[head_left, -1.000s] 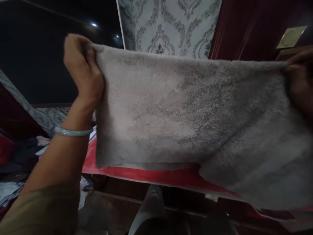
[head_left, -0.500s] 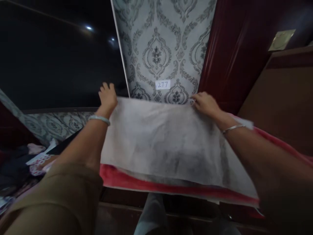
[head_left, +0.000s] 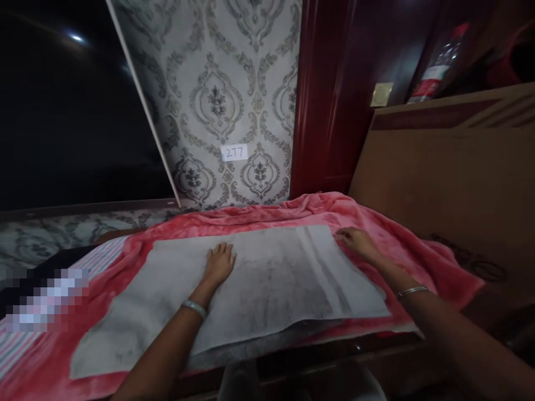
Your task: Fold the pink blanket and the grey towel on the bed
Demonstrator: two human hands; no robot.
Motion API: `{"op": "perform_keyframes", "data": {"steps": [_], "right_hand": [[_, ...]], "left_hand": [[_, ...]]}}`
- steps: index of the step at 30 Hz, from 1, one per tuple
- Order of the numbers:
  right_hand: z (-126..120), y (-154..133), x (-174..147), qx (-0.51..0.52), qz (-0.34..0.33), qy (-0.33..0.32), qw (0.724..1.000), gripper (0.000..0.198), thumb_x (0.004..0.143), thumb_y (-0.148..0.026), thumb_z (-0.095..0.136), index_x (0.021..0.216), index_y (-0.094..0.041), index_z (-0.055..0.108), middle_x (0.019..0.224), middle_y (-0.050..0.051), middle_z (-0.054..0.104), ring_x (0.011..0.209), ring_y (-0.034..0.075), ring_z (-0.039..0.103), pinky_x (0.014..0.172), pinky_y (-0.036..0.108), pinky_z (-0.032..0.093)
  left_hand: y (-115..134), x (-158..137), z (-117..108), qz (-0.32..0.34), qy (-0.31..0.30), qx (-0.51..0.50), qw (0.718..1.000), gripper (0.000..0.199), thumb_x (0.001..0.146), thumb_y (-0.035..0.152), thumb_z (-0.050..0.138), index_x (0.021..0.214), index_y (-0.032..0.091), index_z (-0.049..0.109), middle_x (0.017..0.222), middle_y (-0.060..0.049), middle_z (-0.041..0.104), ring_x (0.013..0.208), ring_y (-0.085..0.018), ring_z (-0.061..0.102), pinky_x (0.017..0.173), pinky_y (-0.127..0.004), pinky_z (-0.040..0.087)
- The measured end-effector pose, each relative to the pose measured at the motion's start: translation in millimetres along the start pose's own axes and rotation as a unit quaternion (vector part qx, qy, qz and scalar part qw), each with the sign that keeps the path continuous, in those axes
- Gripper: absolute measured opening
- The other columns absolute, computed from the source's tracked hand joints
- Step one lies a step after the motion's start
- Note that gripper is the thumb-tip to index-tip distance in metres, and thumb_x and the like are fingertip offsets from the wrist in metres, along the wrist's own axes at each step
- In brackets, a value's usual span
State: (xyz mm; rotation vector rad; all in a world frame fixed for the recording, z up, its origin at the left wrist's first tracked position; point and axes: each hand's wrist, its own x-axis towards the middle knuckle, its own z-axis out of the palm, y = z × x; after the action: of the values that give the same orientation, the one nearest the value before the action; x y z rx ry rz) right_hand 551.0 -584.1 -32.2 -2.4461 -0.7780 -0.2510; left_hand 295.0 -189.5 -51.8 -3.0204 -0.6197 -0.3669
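A grey-white cloth [head_left: 267, 278] with dark smudges lies spread over a pink-red fleece blanket [head_left: 401, 250]. Along its front edge a darker grey layer shows underneath. My left hand [head_left: 219, 264] rests flat on the cloth left of its middle, fingers spread, with nothing in it. At the cloth's far right corner my right hand [head_left: 355, 242] has its fingers bent together at the edge, apparently pinching it. The dim light blurs the fingertips.
A dark screen [head_left: 75, 122] stands at the left, beside patterned wallpaper with a paper label [head_left: 234, 152] reading 277. To the right are a dark red door frame [head_left: 326, 100] and a large cardboard box [head_left: 451, 184], with a plastic bottle [head_left: 437, 69] above it. Striped fabric [head_left: 104, 253] lies left.
The cloth was held up between both hands; now it lies on the blanket. My left hand has left the corner and lies flat on the cloth. The view has turned right.
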Motion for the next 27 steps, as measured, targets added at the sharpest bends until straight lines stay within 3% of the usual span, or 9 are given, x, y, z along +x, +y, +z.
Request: {"op": "perform_keyframes", "data": {"steps": [4,8,15,22,27], "right_hand": [[-4.3,22.2,-14.2,0.003,0.064,0.011,0.998,0.024,0.081,-0.018,0.058,0.099,-0.016,0.075,0.098,0.011,0.077,0.089,0.022,0.07,0.079,0.03,0.052],[7.3,24.6,-30.8,0.023,0.101,-0.012,0.995,0.016,0.083,-0.02,0.059,0.087,-0.016,0.074,0.083,0.007,0.076,0.071,0.018,0.066,0.065,0.025,0.047],[9.6,19.2,-42.9,0.054,0.142,-0.033,0.988,0.013,0.081,-0.022,0.061,0.082,-0.017,0.073,0.091,0.007,0.075,0.083,0.019,0.064,0.07,0.025,0.044],[8.9,0.3,-36.2,0.137,0.199,-0.062,0.968,0.021,0.086,-0.036,0.059,0.082,-0.019,0.07,0.075,0.005,0.071,0.067,0.018,0.062,0.06,0.027,0.045],[10.9,-16.5,-33.0,0.215,0.192,-0.048,0.956,0.024,0.083,-0.038,0.063,0.091,-0.017,0.07,0.082,0.01,0.073,0.07,0.022,0.064,0.062,0.031,0.051]], "left_hand": [[-5.0,0.4,9.1,-0.004,0.012,-0.009,1.0,0.046,0.099,0.03,0.039,0.141,0.018,0.055,0.151,-0.017,0.051,0.142,-0.03,0.044,0.115,-0.053,0.033],[-10.9,4.8,9.7,0.01,0.033,-0.012,0.999,0.046,0.098,0.031,0.039,0.138,0.018,0.059,0.148,-0.017,0.055,0.139,-0.031,0.048,0.113,-0.052,0.037],[-5.9,6.2,11.5,0.017,0.051,-0.001,0.999,0.048,0.098,0.032,0.036,0.135,0.016,0.061,0.143,-0.018,0.059,0.136,-0.033,0.051,0.112,-0.052,0.039],[-2.2,5.4,3.4,0.017,0.025,0.005,1.0,0.05,0.099,0.032,0.034,0.138,0.013,0.059,0.146,-0.019,0.055,0.137,-0.032,0.049,0.112,-0.051,0.039],[-4.6,3.4,2.1,0.011,0.022,-0.002,1.0,0.05,0.098,0.031,0.037,0.141,0.013,0.056,0.147,-0.018,0.055,0.137,-0.032,0.05,0.113,-0.05,0.038]]}}
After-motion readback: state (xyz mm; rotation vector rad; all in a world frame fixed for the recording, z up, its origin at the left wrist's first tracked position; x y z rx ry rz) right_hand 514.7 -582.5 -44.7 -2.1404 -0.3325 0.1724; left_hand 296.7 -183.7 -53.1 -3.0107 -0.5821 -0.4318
